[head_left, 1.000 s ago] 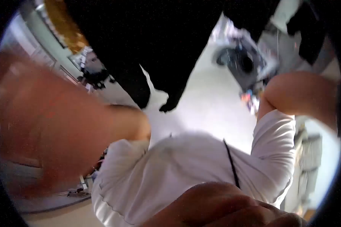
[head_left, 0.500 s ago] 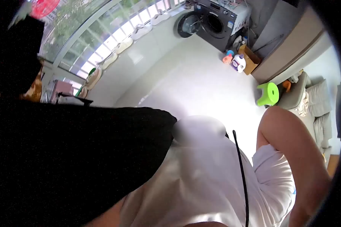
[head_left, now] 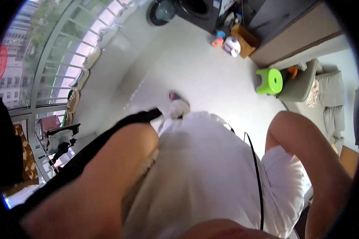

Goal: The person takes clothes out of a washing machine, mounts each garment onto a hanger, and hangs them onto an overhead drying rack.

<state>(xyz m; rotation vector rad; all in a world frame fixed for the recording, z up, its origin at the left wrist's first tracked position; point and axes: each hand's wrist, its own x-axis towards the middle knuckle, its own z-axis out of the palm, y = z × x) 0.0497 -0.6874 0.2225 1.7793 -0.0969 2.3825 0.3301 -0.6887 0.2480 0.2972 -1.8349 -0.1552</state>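
Both my arms are bent, with the elbows near the middle of the view. Neither of my hands shows: the left forearm runs out at the lower left and the right one at the lower right. A long black cloth (head_left: 73, 163) stretches beside and behind my left arm, down to the lower left; what holds it is hidden. A white shirt covers my body, and a black cord hangs across it. Below the shirt a foot in a dark shoe (head_left: 175, 96) stands on the pale floor.
A green stool (head_left: 272, 81) stands at the right, near a grey sofa (head_left: 332, 89). A cardboard box (head_left: 245, 40), a white bottle (head_left: 231, 46) and a dark washing machine (head_left: 197, 14) are at the top. Shoes (head_left: 73, 100) line the window ledge. Dark and patterned clothes (head_left: 26, 159) hang at the left.
The black cloth has dropped from across my chest to the left, uncovering my left arm. The view has turned, so the washing machine, box and stool sit farther up and left.
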